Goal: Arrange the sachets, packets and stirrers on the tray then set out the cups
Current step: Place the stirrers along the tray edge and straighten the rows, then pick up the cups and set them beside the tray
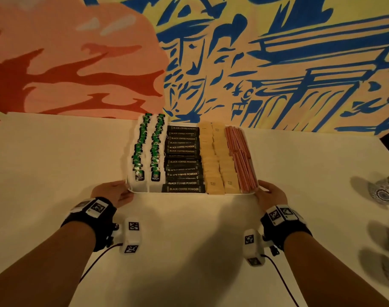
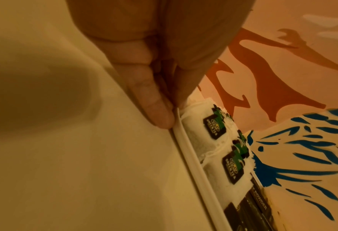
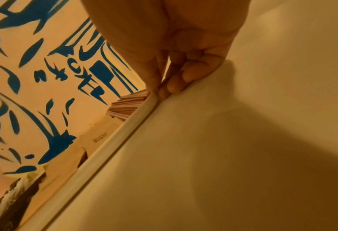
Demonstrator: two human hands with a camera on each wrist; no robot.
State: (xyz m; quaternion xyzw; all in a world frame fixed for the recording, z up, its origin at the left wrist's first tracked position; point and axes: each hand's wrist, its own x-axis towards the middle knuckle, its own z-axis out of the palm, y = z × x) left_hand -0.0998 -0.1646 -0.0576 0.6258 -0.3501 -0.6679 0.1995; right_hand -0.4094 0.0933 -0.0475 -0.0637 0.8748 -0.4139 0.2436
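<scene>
**Counts on the tray and table**

One white rectangular tray (image 1: 190, 193) carries two columns of white green-labelled tea bags (image 1: 147, 149), one column of black coffee-powder sachets (image 1: 182, 159), two columns of tan paper sugar packets (image 1: 217, 158) and one bundle of red-striped stirrers (image 1: 241, 158), too many to count. Three patterned cups (image 1: 382, 191) show at the right edge.

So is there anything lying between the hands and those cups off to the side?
Nothing visible does. The left hand and right hand both pinch the near corners of the tray. The cups sit to the right, and the table between them and the right hand looks bare.
</scene>
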